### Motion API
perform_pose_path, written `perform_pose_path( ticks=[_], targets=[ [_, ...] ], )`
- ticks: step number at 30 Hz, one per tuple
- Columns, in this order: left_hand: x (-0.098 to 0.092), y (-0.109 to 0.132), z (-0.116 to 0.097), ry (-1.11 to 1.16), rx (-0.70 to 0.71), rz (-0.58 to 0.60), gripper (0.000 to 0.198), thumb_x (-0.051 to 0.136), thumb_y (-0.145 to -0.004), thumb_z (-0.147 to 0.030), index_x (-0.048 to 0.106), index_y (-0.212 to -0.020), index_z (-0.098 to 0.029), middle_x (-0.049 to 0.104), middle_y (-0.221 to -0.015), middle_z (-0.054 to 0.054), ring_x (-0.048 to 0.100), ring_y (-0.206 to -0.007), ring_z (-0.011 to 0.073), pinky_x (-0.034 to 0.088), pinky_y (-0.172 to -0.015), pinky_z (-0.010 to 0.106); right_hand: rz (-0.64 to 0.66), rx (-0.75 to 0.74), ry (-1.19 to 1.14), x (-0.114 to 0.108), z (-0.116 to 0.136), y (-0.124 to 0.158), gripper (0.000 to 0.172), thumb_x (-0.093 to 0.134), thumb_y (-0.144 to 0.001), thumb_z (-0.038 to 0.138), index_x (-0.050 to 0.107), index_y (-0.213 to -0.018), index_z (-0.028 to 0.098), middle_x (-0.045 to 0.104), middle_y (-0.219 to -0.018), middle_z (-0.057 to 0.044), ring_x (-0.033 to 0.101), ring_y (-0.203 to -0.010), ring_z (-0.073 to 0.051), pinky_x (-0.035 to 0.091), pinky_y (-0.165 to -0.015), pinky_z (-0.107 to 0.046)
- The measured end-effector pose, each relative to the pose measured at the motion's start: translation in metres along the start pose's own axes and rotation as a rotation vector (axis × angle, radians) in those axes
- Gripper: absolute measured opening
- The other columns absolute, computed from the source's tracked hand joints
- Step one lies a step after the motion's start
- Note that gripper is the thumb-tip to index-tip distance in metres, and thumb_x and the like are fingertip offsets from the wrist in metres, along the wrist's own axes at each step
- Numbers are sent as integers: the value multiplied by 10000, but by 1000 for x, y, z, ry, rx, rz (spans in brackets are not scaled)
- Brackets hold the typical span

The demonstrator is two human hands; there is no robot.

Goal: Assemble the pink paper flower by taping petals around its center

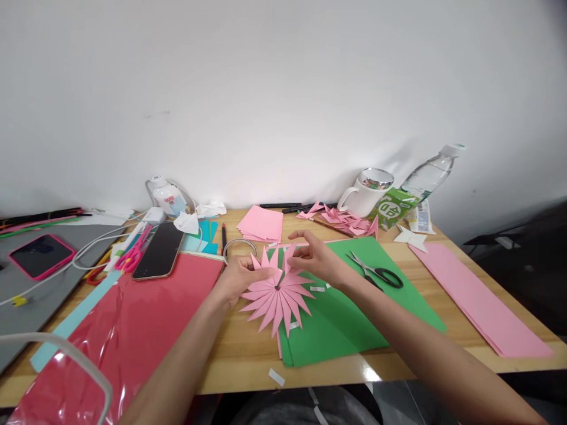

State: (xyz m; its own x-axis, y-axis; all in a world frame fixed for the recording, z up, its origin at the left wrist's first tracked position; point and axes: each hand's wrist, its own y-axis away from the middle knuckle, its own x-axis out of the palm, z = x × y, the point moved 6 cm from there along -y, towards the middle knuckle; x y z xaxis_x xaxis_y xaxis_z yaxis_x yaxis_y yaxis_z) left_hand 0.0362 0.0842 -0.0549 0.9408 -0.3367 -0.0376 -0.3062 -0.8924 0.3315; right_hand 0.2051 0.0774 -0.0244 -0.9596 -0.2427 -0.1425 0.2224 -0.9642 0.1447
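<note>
A round pink folded-paper star (pixel 277 301) with many pointed petals lies over the left edge of the green paper (pixel 354 330). On its upper left side, my left hand (pixel 241 277) grips it, thumb on top of the petals. My right hand (pixel 314 260) is closed at the star's upper right, its thumb and finger pinching a pink petal there. The fingertips partly hide that petal. Black-handled scissors (pixel 387 276) rest on the green paper to the right of my right hand. Behind the star sits a stack of pink paper squares (pixel 261 223).
Folded pink pieces (pixel 349 221) lie before a white mug (pixel 367 192), a green box (pixel 392 208) and a water bottle (pixel 434 171). Long pink strips (pixel 478 298) are at right. Left are red sheets (pixel 155 319), a black phone (pixel 159 251) and pink scissors (pixel 135 251).
</note>
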Motion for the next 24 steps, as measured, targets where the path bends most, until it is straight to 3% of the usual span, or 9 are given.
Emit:
perform_pose_path(
  ticks=[8, 13, 18, 24],
  targets=[
    [6, 8, -13, 19, -21, -3, 410, 811, -472, -366, 474, -487, -133, 412, -422, -66, 306, -379, 26, 179, -379, 185, 50, -1, 118, 4, -1, -1, 236, 612, -677, 203, 520, -893, 181, 608, -677, 17, 598, -585, -123, 457, -542, -229],
    [9, 10, -16, 34, -35, 19, 375, 814, -456, -346, 508, -467, -130, 427, -403, -64, 338, -380, 38, 212, -381, 187, 174, -66, 218, 11, 8, 1, 102, 564, -718, 218, 594, -791, 154, 614, -675, 0, 592, -619, -128, 441, -546, -221],
    [7, 7, -12, 17, -2, 25, 356, 807, -472, -338, 524, -481, -122, 470, -441, -49, 376, -411, 46, 250, -402, 185, 238, -13, 213, 12, 13, 3, 101, 510, -771, 234, 570, -747, 156, 617, -718, -16, 642, -678, -166, 498, -635, -282],
    [7, 8, -12, -12, -29, 42, 357, 798, -491, -348, 524, -501, -119, 466, -437, -49, 349, -401, 38, 234, -388, 177, 278, -36, 241, 11, 17, 2, 83, 545, -754, 236, 558, -714, 165, 605, -657, 1, 628, -632, -149, 488, -583, -257]
  ],
)
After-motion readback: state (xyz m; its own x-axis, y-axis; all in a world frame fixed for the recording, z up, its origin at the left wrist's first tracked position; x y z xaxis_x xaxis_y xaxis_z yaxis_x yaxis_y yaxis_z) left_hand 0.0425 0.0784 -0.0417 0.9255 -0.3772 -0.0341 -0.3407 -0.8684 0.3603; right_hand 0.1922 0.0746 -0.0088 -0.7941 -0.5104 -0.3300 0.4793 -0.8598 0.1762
